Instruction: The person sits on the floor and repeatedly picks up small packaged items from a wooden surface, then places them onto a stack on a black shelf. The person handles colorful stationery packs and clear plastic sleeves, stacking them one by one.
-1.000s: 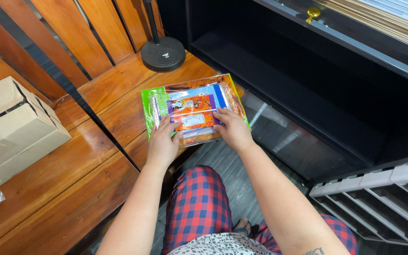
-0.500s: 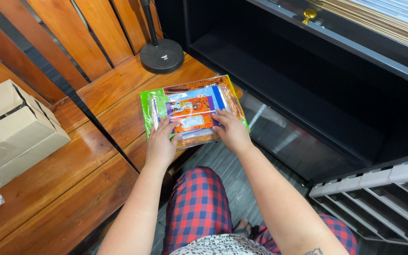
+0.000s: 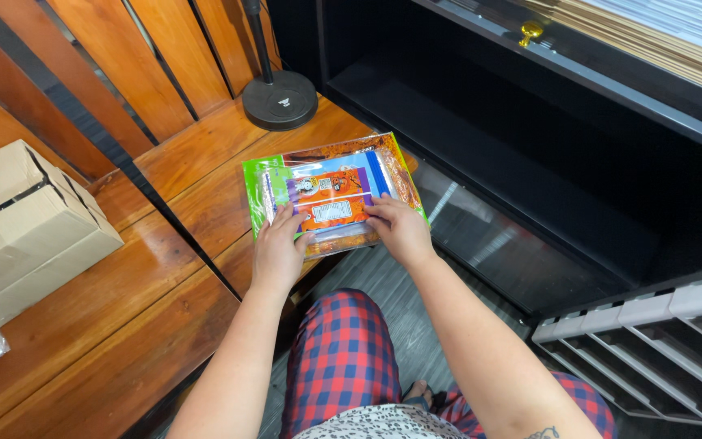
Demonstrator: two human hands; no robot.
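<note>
Bright, even indoor light keeps everything sharp. Glare streaks the glossy dark floor (image 3: pixel 481 236); the black shelf (image 3: pixel 481 122) interior stays dim.

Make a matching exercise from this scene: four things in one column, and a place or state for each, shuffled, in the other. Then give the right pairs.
Things:
1. cardboard box
2. round black stand base
3. colourful packet
4. grey tray rack

Places or states:
A. lower right, on the floor beside the dark shelf unit
B. held at its near edge by the left hand and the right hand
C. far left on the wooden bench, flaps shut
D. at the back of the bench, a thin pole rising from it

Pairs: 1-C, 2-D, 3-B, 4-A
</note>
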